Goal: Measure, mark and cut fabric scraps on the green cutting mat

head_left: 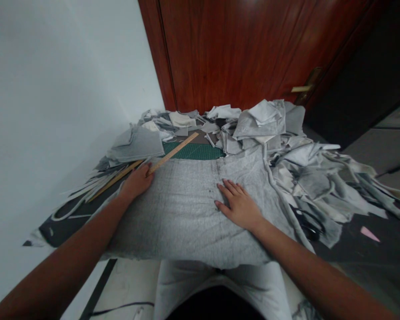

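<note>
A large piece of grey fabric (186,209) lies spread over the table in front of me, its near edge hanging at my lap. My left hand (138,181) is closed around the near end of a wooden ruler (175,151), at the fabric's left side. The ruler slants up and away to the right, its far end over a green cutting mat (200,151). Flat on the fabric, right of its middle, rests my right hand (238,202), fingers apart and holding nothing. Dark smudges mark the fabric near those fingertips.
Heaped fabric scraps (313,178) cover the right side, with black-handled scissors (308,224) beside them. Folded grey cloth (138,144) and a second wooden strip (115,180) lie at left. A white wall (70,111) borders the left; a wooden door (236,53) stands behind.
</note>
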The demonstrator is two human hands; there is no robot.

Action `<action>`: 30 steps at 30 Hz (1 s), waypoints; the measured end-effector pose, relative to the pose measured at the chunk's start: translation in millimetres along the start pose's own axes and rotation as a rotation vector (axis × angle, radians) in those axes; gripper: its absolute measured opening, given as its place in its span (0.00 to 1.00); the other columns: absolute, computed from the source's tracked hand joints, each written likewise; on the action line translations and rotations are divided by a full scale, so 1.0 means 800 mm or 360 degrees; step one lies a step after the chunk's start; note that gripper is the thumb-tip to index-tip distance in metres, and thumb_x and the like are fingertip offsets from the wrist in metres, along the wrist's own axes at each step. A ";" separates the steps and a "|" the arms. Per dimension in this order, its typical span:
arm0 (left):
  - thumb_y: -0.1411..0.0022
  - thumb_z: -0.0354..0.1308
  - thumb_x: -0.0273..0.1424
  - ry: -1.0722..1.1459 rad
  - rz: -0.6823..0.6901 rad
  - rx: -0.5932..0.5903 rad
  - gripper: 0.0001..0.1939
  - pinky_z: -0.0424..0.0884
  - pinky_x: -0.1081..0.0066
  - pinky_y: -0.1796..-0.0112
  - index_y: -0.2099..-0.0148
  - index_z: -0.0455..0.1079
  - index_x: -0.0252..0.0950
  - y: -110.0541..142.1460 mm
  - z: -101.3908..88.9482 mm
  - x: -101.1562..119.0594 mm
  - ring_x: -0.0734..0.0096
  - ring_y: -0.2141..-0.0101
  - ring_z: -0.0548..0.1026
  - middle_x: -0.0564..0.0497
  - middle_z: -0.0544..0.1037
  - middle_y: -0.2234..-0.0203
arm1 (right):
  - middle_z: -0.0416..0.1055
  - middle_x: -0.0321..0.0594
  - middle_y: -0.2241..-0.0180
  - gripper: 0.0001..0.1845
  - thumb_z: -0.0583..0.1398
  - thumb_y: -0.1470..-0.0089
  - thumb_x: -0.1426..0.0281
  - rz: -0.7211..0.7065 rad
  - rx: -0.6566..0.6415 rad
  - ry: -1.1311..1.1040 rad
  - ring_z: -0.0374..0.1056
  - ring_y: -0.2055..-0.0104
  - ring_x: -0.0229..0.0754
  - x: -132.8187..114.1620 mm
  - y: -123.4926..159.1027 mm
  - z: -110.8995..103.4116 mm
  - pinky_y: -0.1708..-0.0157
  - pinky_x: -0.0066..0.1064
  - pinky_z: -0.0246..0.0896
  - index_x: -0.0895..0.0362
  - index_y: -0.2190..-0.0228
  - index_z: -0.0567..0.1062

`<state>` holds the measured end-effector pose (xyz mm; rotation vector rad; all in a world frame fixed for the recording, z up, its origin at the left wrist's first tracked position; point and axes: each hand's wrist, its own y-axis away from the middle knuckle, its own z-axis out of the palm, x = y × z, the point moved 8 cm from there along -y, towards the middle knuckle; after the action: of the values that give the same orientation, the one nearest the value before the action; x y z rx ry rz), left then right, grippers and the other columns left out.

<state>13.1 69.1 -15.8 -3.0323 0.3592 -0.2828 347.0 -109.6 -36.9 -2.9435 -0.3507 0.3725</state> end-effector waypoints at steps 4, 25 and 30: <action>0.29 0.43 0.36 -0.0039 -0.0038 0.0012 0.28 0.59 0.54 0.34 0.33 0.64 0.27 0.002 -0.007 -0.027 0.48 0.35 0.67 0.37 0.66 0.33 | 0.53 0.50 0.28 0.37 0.51 0.32 0.51 0.0000 0.0007 0.0008 0.50 0.26 0.55 0.000 0.001 0.000 0.28 0.52 0.45 0.59 0.31 0.63; 0.28 0.42 0.41 0.0380 -0.0118 -0.0298 0.23 0.66 0.68 0.69 0.67 0.72 0.37 0.112 -0.008 0.109 0.65 0.72 0.73 0.50 0.73 0.78 | 0.51 0.50 0.28 0.37 0.51 0.32 0.51 0.0021 -0.0045 0.0018 0.48 0.26 0.56 0.006 0.002 -0.003 0.28 0.51 0.43 0.59 0.31 0.62; 0.32 0.45 0.41 0.1000 -0.0116 -0.0435 0.17 0.61 0.70 0.78 0.57 0.72 0.38 0.157 0.017 0.164 0.70 0.83 0.67 0.55 0.72 0.81 | 0.51 0.51 0.27 0.37 0.51 0.32 0.51 0.0024 -0.0050 0.0027 0.48 0.26 0.56 0.006 0.002 -0.003 0.28 0.50 0.42 0.59 0.31 0.61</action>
<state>113.0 -83.2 -18.0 -3.1404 0.3405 -1.2992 352.7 -110.5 -35.8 -2.9798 -0.3352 0.3465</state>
